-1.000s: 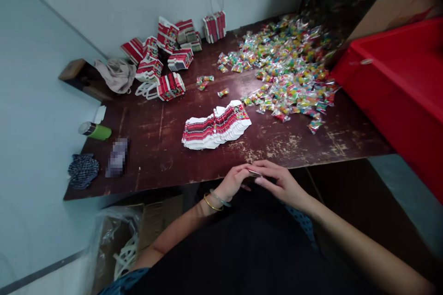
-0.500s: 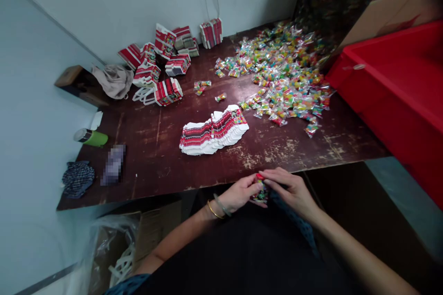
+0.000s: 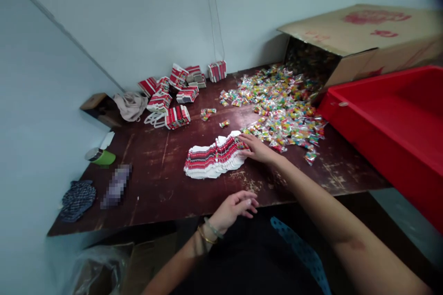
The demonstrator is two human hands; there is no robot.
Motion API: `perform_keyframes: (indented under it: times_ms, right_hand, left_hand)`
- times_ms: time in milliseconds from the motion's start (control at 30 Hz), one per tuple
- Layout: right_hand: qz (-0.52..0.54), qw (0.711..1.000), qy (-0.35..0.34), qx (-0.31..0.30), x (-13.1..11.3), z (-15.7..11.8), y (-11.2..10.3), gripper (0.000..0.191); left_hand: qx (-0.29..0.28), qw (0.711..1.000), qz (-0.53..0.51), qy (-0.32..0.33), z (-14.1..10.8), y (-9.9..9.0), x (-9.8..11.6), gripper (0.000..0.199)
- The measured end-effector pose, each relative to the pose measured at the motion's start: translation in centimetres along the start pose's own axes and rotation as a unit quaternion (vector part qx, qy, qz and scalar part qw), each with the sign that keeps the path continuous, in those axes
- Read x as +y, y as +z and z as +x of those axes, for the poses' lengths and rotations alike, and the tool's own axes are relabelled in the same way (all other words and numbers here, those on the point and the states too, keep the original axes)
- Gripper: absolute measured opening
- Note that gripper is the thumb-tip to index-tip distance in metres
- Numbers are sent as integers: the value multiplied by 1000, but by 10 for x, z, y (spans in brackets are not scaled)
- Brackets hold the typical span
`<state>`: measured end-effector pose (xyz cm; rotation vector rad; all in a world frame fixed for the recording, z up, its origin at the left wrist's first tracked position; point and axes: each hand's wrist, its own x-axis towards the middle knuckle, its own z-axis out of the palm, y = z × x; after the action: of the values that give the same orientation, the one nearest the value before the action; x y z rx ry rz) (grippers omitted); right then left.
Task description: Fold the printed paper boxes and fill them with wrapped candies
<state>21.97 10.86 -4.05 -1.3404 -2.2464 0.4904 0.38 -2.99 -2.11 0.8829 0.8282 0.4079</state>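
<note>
The right hand (image 3: 258,150) is nearer the cards (image 3: 204,162); its slightly spread fingers lie over their right end, whether gripping I cannot tell. Their long axis runs leftward from those fingertips. The left hand (image 3: 232,208), empty, fingers loosely curled, stays apart.

Before you, a scuffed dark-brown table (image 3: 148,175) bears a fanned row of printed cards (image 3: 200,161), heaped wrapped candies (image 3: 287,120), card bundles (image 3: 177,117), a green tumbler (image 3: 104,157) and a checked cloth (image 3: 78,199).
</note>
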Motion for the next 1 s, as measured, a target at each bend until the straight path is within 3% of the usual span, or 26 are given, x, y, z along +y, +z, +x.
perform_keyframes:
  times_ms: [100,233,333,400,500,567,667,800,933,1000]
  right_hand:
    - [-21,999,-29,-29,3,11,10,58]
    - [-34,996,-58,-57,-1,-47,12,55]
    - [-26,996,-65,-49,-11,-89,8,30]
    - [-9,999,-41,1,-25,-109,7,24]
    - [14,991,0,135,-62,-130,13,27]
    - [40,985,-29,164,-93,-142,19,31]
    - [74,985,-64,142,-123,-148,20,41]
    - [56,987,-17,149,-119,-134,9,34]
    - [176,983,11,54,-114,-127,1,10]
    - [263,963,56,-10,-115,-129,-1,13]
  left_hand:
    - [5,1000,6,1,-6,-9,-3,45]
    - [27,1000,-8,-4,-7,-24,-4,47]
    - [18,1000,-12,-18,0,-24,-1,47]
    - [8,1000,-11,-18,5,-19,2,47]
    - [-17,998,-55,-3,11,-9,4,50]
    - [-15,993,-118,24,14,-3,4,50]
    - [33,986,-156,41,14,4,2,45]
    - [32,998,-54,-11,6,12,-1,31]
    - [19,999,0,-31,-3,18,-5,34]
    - [6,999,28,-35,-2,21,-7,35]
